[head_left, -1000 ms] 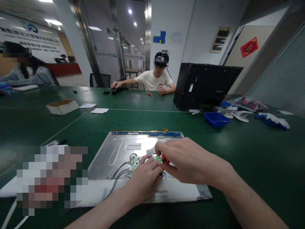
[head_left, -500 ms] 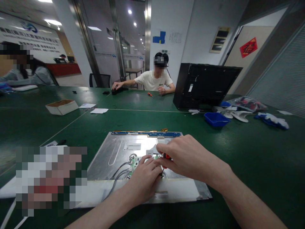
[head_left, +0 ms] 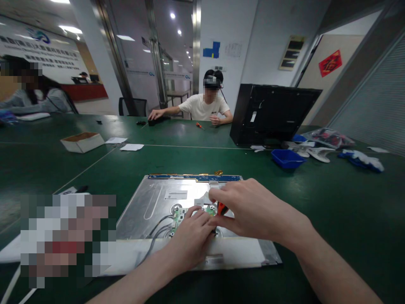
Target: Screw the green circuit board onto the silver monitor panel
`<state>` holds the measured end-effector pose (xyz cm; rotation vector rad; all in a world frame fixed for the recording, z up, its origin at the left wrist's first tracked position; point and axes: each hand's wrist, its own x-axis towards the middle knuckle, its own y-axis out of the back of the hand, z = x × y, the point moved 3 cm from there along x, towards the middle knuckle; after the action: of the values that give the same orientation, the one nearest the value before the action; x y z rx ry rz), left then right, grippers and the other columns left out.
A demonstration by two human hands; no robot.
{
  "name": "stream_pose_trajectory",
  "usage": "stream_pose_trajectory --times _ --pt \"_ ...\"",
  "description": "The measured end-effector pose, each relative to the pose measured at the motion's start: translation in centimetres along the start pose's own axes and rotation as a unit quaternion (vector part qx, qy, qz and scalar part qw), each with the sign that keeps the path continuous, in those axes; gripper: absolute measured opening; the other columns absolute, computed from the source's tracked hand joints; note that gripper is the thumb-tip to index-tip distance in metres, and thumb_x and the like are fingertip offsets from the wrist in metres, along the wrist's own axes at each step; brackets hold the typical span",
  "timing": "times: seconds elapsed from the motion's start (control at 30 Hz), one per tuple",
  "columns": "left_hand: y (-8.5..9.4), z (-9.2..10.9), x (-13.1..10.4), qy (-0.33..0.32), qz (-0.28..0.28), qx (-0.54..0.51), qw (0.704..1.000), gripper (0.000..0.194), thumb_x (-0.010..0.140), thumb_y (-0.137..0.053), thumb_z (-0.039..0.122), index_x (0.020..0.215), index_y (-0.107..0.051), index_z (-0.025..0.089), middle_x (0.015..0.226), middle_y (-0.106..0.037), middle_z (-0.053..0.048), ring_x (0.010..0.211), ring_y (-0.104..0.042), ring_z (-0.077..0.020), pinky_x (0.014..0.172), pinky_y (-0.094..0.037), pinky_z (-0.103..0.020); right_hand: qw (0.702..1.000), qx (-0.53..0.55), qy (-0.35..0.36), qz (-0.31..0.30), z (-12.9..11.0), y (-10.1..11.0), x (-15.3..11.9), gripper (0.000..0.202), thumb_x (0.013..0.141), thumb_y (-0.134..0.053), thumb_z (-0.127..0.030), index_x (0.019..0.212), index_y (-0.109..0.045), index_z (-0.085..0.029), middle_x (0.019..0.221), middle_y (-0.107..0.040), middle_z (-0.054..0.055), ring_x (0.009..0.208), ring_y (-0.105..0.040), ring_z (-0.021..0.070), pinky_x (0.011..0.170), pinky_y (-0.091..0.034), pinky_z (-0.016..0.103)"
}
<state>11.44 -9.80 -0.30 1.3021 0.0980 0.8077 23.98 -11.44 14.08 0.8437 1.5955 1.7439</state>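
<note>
A silver metal panel (head_left: 136, 211) lies on the green table, with a blue circuit strip (head_left: 218, 178) along its far edge. On the panel sits a small green circuit board (head_left: 179, 214), partly covered by my left hand (head_left: 194, 234), whose fingers rest over it. Whether those fingers pinch anything is hidden. My right hand (head_left: 243, 207) is closed around a red and black screwdriver (head_left: 222, 208), held just right of my left fingertips, over the board's right side. The screwdriver's tip is hidden. Grey cables (head_left: 155, 238) run from the board's left side.
A blue tray (head_left: 287, 158) and a large black display (head_left: 275, 114) stand at the back right, near gloves (head_left: 360, 160). An open white box (head_left: 82, 142) is at the left. A person (head_left: 207, 103) sits across the table; another sits far left.
My right hand has turned slightly, and more of the screwdriver's red handle shows. My left hand has barely moved.
</note>
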Motion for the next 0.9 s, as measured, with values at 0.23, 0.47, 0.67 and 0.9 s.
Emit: stream_pose_trajectory --times 0.23,0.47,0.67,0.9 --pt "0.37 0.09 0.09 -0.004 -0.015 0.006 1.0 0.017 0.085 -0.049 0.016 0.095 -0.062 0.021 0.098 -0.064 -0.004 0.096 -0.055 -0.0208 0.1 -0.031 -0.043 1.0 -0.015 -0.011 0.0 -0.12 -0.28 0.35 0.015 0.09 -0.045 -0.033 0.087 -0.053 -0.021 0.073 -0.064 0.002 0.062 -0.057 0.0154 0.051 -0.023 0.027" --pt "0.21 0.19 0.08 -0.011 -0.002 0.017 1.0 0.018 0.085 -0.048 0.014 0.096 -0.061 0.021 0.096 -0.064 -0.005 0.098 -0.056 -0.0207 0.1 -0.033 -0.043 0.999 0.026 0.023 0.0 -0.08 0.2 -0.21 0.015 0.082 -0.052 -0.031 0.091 -0.049 -0.019 0.079 -0.063 0.002 0.065 -0.055 0.0154 0.051 -0.027 0.027" --pt "0.25 0.13 0.04 -0.01 0.0 -0.014 1.0 0.021 0.084 -0.049 0.012 0.097 -0.062 0.022 0.101 -0.064 -0.004 0.097 -0.055 -0.0214 0.099 -0.032 -0.044 1.0 0.001 -0.005 -0.007 -0.07 -0.14 0.4 0.023 0.09 -0.044 -0.042 0.083 -0.052 -0.021 0.073 -0.064 0.002 0.065 -0.057 0.0164 0.051 -0.023 0.027" --pt "0.16 0.12 0.07 -0.008 -0.008 0.007 1.0 0.019 0.086 -0.048 0.014 0.099 -0.06 0.021 0.096 -0.063 -0.005 0.097 -0.055 -0.021 0.1 -0.031 -0.043 1.0 0.02 0.019 -0.002 -0.21 0.37 -0.23 0.01 0.081 -0.051 -0.026 0.089 -0.051 -0.02 0.08 -0.064 0.002 0.065 -0.055 0.0153 0.05 -0.024 0.027"
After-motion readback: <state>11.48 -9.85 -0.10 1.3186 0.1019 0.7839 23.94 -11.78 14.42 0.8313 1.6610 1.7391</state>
